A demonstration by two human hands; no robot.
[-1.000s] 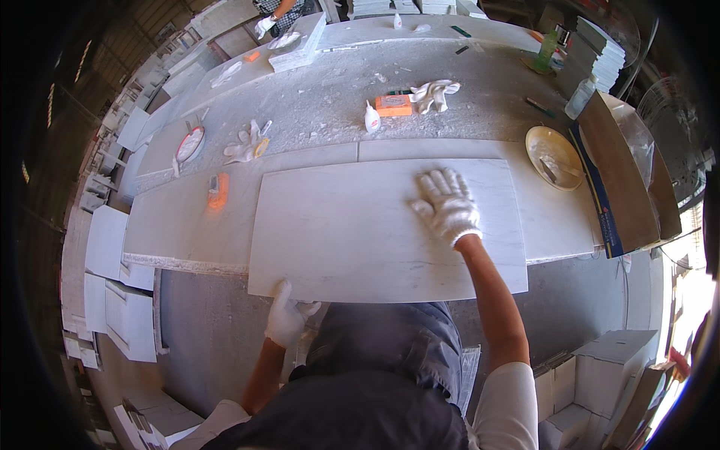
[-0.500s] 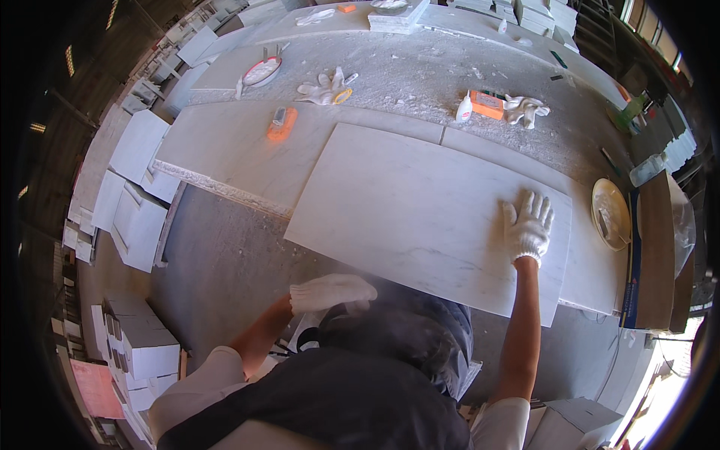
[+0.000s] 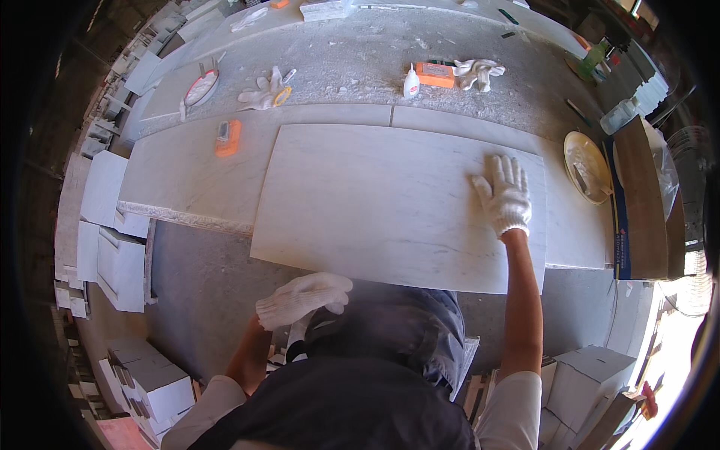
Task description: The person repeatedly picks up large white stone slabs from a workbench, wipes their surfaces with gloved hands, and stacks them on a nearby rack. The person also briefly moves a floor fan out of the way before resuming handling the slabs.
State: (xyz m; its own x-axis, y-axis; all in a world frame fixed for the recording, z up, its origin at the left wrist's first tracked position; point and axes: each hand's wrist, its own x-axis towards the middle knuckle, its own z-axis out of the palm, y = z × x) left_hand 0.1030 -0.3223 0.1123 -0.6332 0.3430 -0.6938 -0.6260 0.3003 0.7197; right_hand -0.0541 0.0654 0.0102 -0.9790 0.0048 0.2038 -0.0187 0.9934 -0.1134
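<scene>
A large white marble slab (image 3: pixel 375 202) with faint grey veins lies flat on lighter stone pieces along the table's near side. Spread flat on its right part is my right hand (image 3: pixel 506 199), in a white knitted glove, fingers apart and nothing held. My left hand (image 3: pixel 304 300), gloved as well, hovers just off the slab's near left edge, in front of my dark apron (image 3: pixel 382 322). Its fingers are pressed together and curved over; whatever is inside them, if anything, is hidden. An orange block (image 3: pixel 229 142) with a small grey piece on it sits left of the slab.
Beyond the slab are a white squeeze bottle (image 3: pixel 411 82), an orange box (image 3: pixel 435 74) and loose gloves (image 3: pixel 480 73). A yellowish bowl (image 3: pixel 587 169) and a cardboard box (image 3: pixel 649 202) stand at the right. A red-rimmed bowl (image 3: pixel 201 88) is far left.
The view has turned, so the slab and table items appear shifted left. My right hand stays flat on the slab. The left hand's fingers are tilted a little more upward.
</scene>
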